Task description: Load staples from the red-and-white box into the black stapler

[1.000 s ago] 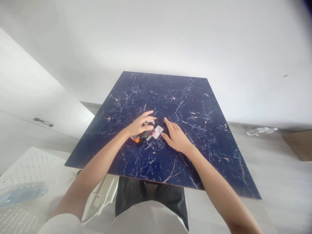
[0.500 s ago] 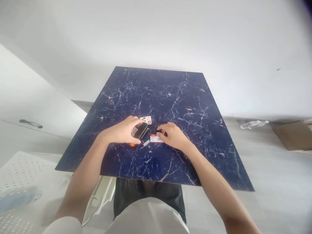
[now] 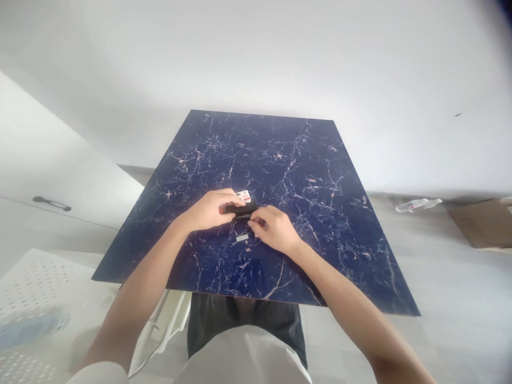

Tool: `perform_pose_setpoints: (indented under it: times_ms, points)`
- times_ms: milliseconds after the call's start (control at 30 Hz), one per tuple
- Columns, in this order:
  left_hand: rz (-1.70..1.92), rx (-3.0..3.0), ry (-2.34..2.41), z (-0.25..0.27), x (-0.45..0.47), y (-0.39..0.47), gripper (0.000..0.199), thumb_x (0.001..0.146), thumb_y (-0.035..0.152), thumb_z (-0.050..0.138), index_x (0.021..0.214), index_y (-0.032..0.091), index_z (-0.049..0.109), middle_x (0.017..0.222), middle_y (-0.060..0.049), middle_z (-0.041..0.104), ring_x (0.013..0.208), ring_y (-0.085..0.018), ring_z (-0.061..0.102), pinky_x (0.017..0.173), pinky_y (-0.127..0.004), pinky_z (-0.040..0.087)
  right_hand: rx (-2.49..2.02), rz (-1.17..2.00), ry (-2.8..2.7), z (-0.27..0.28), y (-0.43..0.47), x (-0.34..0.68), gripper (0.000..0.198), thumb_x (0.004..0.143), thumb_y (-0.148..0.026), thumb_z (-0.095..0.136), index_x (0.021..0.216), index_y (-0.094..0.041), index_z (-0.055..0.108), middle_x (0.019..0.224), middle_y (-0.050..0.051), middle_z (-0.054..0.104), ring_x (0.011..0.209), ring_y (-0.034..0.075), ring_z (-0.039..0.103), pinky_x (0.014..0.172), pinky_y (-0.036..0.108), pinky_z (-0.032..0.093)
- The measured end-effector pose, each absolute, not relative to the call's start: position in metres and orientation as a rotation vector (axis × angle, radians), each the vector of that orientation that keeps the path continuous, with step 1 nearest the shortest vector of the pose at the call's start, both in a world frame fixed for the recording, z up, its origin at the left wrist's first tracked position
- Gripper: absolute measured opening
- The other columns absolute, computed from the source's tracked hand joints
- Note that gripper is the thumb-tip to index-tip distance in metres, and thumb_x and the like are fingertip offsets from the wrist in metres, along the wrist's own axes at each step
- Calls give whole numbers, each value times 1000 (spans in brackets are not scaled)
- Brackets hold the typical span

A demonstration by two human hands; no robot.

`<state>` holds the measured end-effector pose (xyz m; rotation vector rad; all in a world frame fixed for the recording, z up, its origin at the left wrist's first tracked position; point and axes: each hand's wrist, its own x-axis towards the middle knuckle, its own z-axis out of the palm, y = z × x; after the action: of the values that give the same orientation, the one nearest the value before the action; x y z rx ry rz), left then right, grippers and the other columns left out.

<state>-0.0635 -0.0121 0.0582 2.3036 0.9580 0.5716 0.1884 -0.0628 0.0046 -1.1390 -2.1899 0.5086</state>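
My left hand (image 3: 214, 209) is closed around a black stapler (image 3: 245, 210), which lies sideways just above the dark blue marbled table (image 3: 256, 154). The fingers of my right hand (image 3: 276, 228) are pinched together at the stapler's right end. What lies between them is mostly hidden, with only a bit of dark and red showing. Behind the stapler, close to my left fingertips, sits a small white and red box (image 3: 244, 196). A short grey strip, like a row of staples (image 3: 242, 238), rests on the table in front of both hands.
A white perforated surface (image 3: 36, 282) stands at lower left, beside a white cabinet with a dark handle (image 3: 52, 203). On the floor at right are a clear plastic bottle (image 3: 416, 205) and a cardboard box (image 3: 482, 221). A white wall rises behind the table.
My left hand has turned the stapler from slanted to sideways and moved it right. My right hand has come left to its end. The red and white card under my right hand is out of sight.
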Motion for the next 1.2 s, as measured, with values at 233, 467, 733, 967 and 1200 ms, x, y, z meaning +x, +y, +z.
perform_pose_setpoints:
  times_ms: [233, 467, 733, 967, 1200]
  points:
    - [651, 2255, 884, 49, -59, -9, 26, 90, 19, 68, 115, 24, 74, 121, -5, 72, 107, -22, 71, 96, -38, 56, -1351, 593, -1943, 2, -49, 200, 39, 85, -20, 72, 122, -25, 62, 114, 6, 76, 107, 28, 70, 96, 45, 57]
    - [634, 2245, 888, 44, -62, -5, 25, 90, 19, 69, 114, 24, 73, 117, -4, 73, 102, -20, 72, 91, -34, 56, -1326, 650, -2174, 11, -38, 228, 49, 86, -17, 71, 133, -27, 63, 109, 2, 81, 103, 26, 74, 97, 43, 55]
    - [671, 2613, 939, 58, -54, -28, 13, 94, 30, 68, 93, 21, 77, 90, -5, 76, 81, -20, 70, 76, -34, 55, -1292, 509, -2116, 28, -35, 260, 28, 85, -16, 63, 111, -23, 68, 95, 4, 76, 89, 23, 72, 84, 36, 56]
    - [-79, 2563, 1097, 57, -32, -58, 15, 86, 25, 72, 73, 19, 70, 64, -3, 69, 49, -17, 58, 48, -29, 33, -1261, 428, -2110, 24, -37, 249, 13, 91, -17, 61, 99, -24, 68, 90, 3, 76, 80, 20, 72, 78, 32, 54]
    - [417, 2495, 990, 54, -42, -48, 10, 88, 29, 74, 83, 21, 71, 62, 4, 66, 52, -11, 58, 54, -26, 39, -987, 458, -2105, 30, -51, 232, 8, 94, -20, 64, 100, -23, 69, 98, 5, 77, 88, 21, 72, 83, 36, 58]
